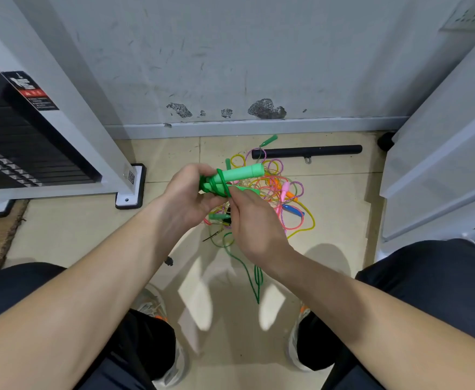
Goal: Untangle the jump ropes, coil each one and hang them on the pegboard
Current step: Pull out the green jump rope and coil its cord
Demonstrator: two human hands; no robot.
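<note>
Left hand grips the green jump-rope handles; right hand pinches the green cord looped round them, above the tangled ropes

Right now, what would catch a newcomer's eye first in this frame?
Mid-frame, the left hand grips green handles while the right hand pinches the green cord looped round them. Beyond, a bright tangle of ropes lies on the floor near a black bar.

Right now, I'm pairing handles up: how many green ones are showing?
4: top handle in the left hand; lower handle at the right hand; floor handle under the hands; far handle by the wall. The tangle may hide more.
</note>
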